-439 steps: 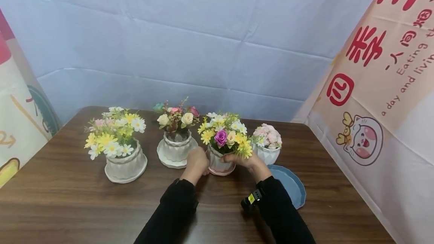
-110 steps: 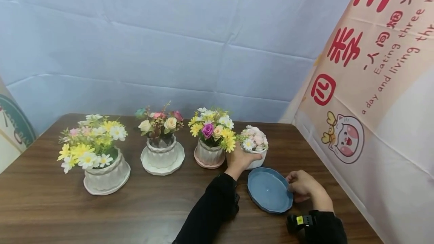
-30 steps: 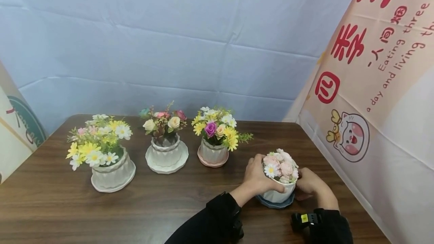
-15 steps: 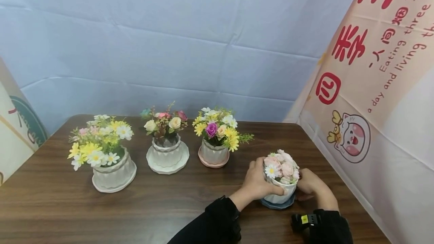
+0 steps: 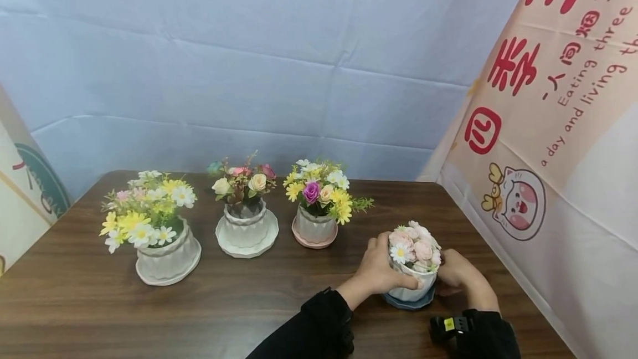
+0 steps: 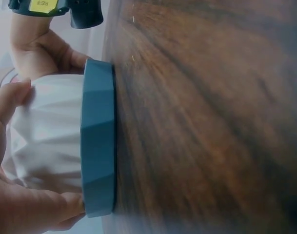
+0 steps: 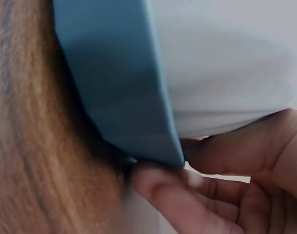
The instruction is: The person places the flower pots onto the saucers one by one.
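A white faceted flowerpot (image 5: 425, 282) with pale pink flowers (image 5: 416, 248) sits in a blue saucer (image 5: 408, 302) at the right of the table. My left hand (image 5: 377, 270) grips the pot from its left side, thumb across the front, fingers behind the flowers. In the left wrist view the pot (image 6: 50, 131) stands inside the saucer (image 6: 98, 141), which lies on the wood. On the far side my right hand (image 5: 463, 277) pinches the saucer's edge. The right wrist view shows its thumb inside the rim and its fingers (image 7: 163, 190) outside and under the saucer (image 7: 114, 73).
To the left, a pot of purple and yellow flowers (image 5: 315, 227) stands on a pink saucer (image 5: 319, 245). A rose pot (image 5: 246, 229) and a daisy pot (image 5: 164, 259) stand on white saucers farther left. A printed cloth (image 5: 563, 220) hangs along the table's right edge.
Both hands were earlier at the purple-rose pot. Since then my left hand has brought the pink-flower pot forward and right onto the blue saucer. Over the last half second almost nothing moves.
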Motion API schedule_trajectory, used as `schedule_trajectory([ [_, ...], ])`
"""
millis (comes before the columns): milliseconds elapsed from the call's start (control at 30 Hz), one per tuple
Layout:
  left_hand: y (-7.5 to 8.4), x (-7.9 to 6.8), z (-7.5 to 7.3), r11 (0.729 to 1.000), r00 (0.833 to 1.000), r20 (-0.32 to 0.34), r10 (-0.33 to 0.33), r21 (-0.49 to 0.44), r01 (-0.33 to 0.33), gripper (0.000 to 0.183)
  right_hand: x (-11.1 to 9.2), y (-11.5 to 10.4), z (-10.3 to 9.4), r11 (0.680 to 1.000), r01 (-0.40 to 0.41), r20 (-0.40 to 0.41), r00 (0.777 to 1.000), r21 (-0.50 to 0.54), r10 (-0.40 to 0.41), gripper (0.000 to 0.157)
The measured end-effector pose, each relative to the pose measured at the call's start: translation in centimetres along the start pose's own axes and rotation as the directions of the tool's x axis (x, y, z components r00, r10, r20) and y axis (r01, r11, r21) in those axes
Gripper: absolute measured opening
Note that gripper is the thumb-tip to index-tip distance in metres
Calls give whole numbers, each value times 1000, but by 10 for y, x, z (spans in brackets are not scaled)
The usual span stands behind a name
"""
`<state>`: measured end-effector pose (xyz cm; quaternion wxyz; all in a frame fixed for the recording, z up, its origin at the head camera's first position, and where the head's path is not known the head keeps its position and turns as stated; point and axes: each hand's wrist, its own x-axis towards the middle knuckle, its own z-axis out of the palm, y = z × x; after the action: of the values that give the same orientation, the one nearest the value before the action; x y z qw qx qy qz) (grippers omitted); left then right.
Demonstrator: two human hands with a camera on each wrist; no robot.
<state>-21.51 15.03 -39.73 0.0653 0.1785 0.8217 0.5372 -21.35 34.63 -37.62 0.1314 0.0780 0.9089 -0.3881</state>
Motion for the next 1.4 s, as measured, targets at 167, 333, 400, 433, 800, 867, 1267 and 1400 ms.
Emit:
schedule_trajectory([
  [167,-3,0,0,1000,1000,5,-9,-9,9,98,2,-1,1,1000,2,7,1000,12,-2,37],
  [333,-3,0,-2,1000,1000,7,-6,-7,6,98,3,0,2,1000,-8,8,1000,20,8,38],
  [400,-3,0,-3,1000,1000,10,-11,-2,11,98,3,0,2,1000,-16,7,1000,22,15,39],
  [433,-3,0,-3,1000,1000,13,-16,1,16,98,3,0,2,1000,-20,7,1000,23,20,41],
  [800,-1,-1,-6,999,999,32,-37,-9,38,98,2,-1,3,1000,-5,8,1000,11,5,41],
  [867,0,-1,-7,999,999,34,-36,-16,36,98,2,-1,3,1000,1,10,1000,8,-1,40],
  [1267,-4,7,-14,998,999,0,-44,-34,44,97,19,-9,3,1000,17,1,1000,-6,-17,41],
  [1400,-10,13,-17,998,999,-30,-45,-35,44,98,28,-13,6,1000,25,-5,1000,-6,-25,45],
])
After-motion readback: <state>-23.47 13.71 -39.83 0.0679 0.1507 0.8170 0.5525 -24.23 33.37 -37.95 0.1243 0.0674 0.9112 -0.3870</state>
